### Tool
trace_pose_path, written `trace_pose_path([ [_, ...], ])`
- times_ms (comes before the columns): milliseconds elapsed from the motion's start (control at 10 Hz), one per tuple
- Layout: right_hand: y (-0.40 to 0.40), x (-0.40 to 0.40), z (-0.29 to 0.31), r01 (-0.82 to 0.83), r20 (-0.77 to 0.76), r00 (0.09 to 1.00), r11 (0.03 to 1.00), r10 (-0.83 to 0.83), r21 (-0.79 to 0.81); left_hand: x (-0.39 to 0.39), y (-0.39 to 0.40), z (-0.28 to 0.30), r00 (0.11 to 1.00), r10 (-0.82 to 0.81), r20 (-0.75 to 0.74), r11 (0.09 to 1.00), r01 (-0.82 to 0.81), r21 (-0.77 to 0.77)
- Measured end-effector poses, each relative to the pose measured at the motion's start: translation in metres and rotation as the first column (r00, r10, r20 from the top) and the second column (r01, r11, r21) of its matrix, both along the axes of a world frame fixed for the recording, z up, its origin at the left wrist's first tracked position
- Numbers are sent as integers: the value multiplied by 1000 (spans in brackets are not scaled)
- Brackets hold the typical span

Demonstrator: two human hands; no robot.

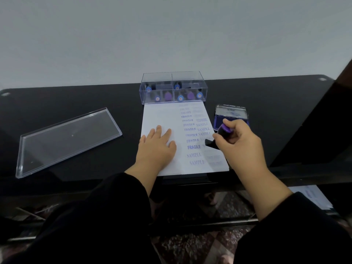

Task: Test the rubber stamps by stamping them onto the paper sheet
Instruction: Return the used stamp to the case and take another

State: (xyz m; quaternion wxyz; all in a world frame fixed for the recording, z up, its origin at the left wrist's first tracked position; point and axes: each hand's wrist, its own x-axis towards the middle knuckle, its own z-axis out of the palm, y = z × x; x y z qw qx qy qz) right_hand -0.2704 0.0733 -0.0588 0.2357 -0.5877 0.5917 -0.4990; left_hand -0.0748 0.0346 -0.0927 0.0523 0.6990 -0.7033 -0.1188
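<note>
Lying at the far left of the black table [266, 103] is a clear lid [68, 140]. Next, the left hand [158, 147] rests flat, fingers straight, on the paper sheet [158, 119], which already carries rows of FRAGILE and SAMPLE prints. Behind the sheet, a clear box [172, 86] holds more stamps. At the sheet's right edge, the right hand [242, 143] grips a purple-topped stamp [219, 136], tilted, beside the open ink pad [231, 116].

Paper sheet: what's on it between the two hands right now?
In the head view, between the left hand pressing the paper sheet and the right hand gripping the stamp lie columns of purple FRAGILE and SAMPLE prints.
</note>
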Motion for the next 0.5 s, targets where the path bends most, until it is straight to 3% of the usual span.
trace_pose_path([
  [500,-7,-5,-10,-40,3,999,999,40,25,-2,1,1,1000,11,4,1000,-11,-3],
])
